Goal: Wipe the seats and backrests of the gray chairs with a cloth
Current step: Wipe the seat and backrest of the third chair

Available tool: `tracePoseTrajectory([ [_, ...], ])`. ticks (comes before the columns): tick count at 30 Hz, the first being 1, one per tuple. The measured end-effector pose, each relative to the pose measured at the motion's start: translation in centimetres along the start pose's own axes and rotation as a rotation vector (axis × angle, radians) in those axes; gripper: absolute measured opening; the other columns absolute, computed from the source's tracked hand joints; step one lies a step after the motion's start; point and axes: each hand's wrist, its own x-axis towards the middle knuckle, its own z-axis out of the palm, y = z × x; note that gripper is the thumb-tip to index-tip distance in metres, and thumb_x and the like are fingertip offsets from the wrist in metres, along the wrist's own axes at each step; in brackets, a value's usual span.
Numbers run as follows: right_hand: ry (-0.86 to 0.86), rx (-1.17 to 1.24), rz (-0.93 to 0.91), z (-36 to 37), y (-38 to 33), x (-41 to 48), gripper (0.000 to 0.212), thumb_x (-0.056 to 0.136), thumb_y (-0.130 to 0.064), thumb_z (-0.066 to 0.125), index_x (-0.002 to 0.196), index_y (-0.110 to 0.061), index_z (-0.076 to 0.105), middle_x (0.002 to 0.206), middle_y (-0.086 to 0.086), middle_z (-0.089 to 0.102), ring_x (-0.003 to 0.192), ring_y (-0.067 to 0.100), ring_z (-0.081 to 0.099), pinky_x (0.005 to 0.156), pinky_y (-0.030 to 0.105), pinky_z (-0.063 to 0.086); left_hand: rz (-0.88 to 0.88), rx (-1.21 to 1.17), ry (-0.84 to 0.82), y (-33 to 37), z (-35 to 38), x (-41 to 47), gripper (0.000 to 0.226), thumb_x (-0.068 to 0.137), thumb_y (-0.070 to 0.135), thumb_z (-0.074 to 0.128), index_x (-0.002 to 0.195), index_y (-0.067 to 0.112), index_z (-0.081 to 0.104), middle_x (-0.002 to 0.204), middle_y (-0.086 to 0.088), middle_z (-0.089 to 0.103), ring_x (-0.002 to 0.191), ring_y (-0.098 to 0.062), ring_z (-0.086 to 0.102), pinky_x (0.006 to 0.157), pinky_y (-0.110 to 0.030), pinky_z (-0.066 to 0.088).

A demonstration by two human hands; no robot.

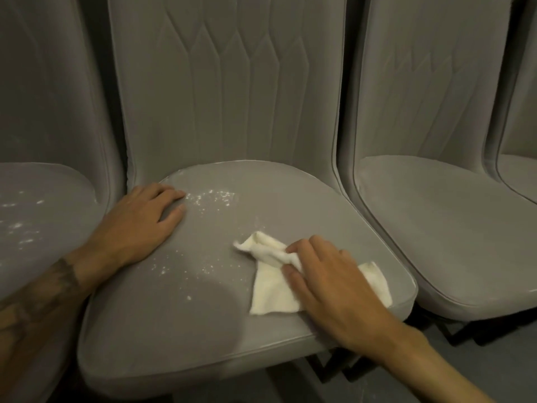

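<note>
A gray padded chair stands straight ahead, its seat [180, 312] speckled with white powder [212, 197] near the back left and in the middle. Its quilted backrest [229, 91] rises behind. A white cloth [270, 289] lies crumpled on the right half of the seat. My right hand [328, 286] presses down on the cloth, fingers spread over it and pinching a fold. My left hand [139, 222] rests flat on the seat's left edge, holding nothing.
A second gray chair [43, 216] at the left also carries white specks on its seat. Another gray chair [436, 228] stands at the right, with part of one more at the far right edge. Dark floor [494, 359] and black chair legs show below.
</note>
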Motion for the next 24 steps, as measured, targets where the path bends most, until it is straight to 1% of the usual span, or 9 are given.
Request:
tracePoseTrajectory([
  [4,0.066,-0.039,0.19,-0.6,1.8,0.3,0.022,0.104,-0.045,0.029,0.105,-0.028,0.043,0.095,-0.009,0.044,0.083,0.015,0.043,0.08,0.038,0.037,0.0,-0.001,0.004,0.0,0.0,-0.1,0.054,0.105,0.058,0.033,0.145,0.029,0.055,0.146,0.004,0.053,0.13,-0.024,0.047,0.115,-0.042,0.036],
  [8,0.053,-0.042,0.035,1.6,-3.3,-0.2,0.024,0.105,-0.047,0.022,0.109,-0.033,0.042,0.1,-0.011,0.042,0.083,0.013,0.04,0.077,0.033,0.036,-0.007,-0.01,-0.007,0.0,-0.1,0.0,0.069,0.095,0.067,0.022,0.144,0.031,0.055,0.145,0.005,0.053,0.13,-0.023,0.047,0.115,-0.042,0.036],
  [10,0.029,-0.032,-0.014,1.3,-3.3,-0.4,0.027,0.106,-0.048,0.02,0.11,-0.033,0.042,0.101,-0.012,0.043,0.084,0.011,0.039,0.077,0.031,0.038,-0.007,-0.003,-0.008,-0.1,-0.1,0.0,0.07,0.095,0.068,0.021,0.145,0.032,0.054,0.145,0.006,0.052,0.13,-0.022,0.047,0.115,-0.041,0.036],
  [12,0.015,-0.03,0.0,0.3,-1.5,-0.3,0.028,0.106,-0.048,0.021,0.111,-0.032,0.043,0.101,-0.011,0.043,0.085,0.011,0.04,0.08,0.034,0.039,-0.003,-0.003,-0.006,-0.1,-0.1,-0.1,0.069,0.095,0.068,0.021,0.144,0.032,0.054,0.145,0.006,0.053,0.129,-0.022,0.047,0.114,-0.041,0.036],
  [14,0.018,-0.037,0.095,-0.4,0.2,-0.4,0.025,0.105,-0.047,0.023,0.111,-0.032,0.042,0.1,-0.011,0.043,0.085,0.011,0.041,0.083,0.034,0.039,-0.003,-0.007,-0.008,0.0,-0.1,-0.1,0.069,0.095,0.067,0.022,0.144,0.031,0.055,0.145,0.005,0.053,0.129,-0.023,0.047,0.114,-0.041,0.036],
  [16,0.029,-0.08,0.154,0.0,-0.4,-0.1,0.024,0.105,-0.047,0.022,0.11,-0.032,0.04,0.102,-0.01,0.041,0.088,0.013,0.042,0.084,0.035,0.037,-0.011,-0.01,-0.011,0.1,-0.1,-0.1,0.067,0.096,0.066,0.023,0.144,0.031,0.055,0.144,0.005,0.053,0.13,-0.023,0.047,0.114,-0.042,0.036],
  [18,0.031,-0.071,0.054,1.2,-3.3,0.4,0.023,0.105,-0.045,0.023,0.11,-0.03,0.041,0.103,-0.008,0.041,0.089,0.017,0.041,0.081,0.037,0.035,-0.013,-0.001,-0.012,0.0,0.0,0.0,0.058,0.102,0.061,0.028,0.144,0.031,0.055,0.144,0.005,0.053,0.131,-0.023,0.047,0.114,-0.042,0.037],
  [21,0.007,0.004,-0.098,2.1,-5.2,0.9,0.027,0.104,-0.046,0.022,0.111,-0.031,0.044,0.102,-0.01,0.042,0.085,0.015,0.039,0.077,0.036,0.036,-0.009,0.012,-0.007,-0.1,0.1,0.0,0.048,0.106,0.053,0.037,0.144,0.03,0.054,0.145,0.003,0.053,0.131,-0.024,0.047,0.112,-0.041,0.036],
  [24,-0.004,-0.042,-0.042,1.1,-1.5,2.6,0.03,0.104,-0.047,0.024,0.117,-0.028,0.044,0.109,-0.004,0.047,0.096,0.022,0.046,0.084,0.042,0.037,-0.01,0.01,-0.003,-0.1,0.1,0.0,0.055,0.103,0.06,0.031,0.143,0.031,0.056,0.142,0.006,0.054,0.129,-0.021,0.047,0.111,-0.036,0.034],
])
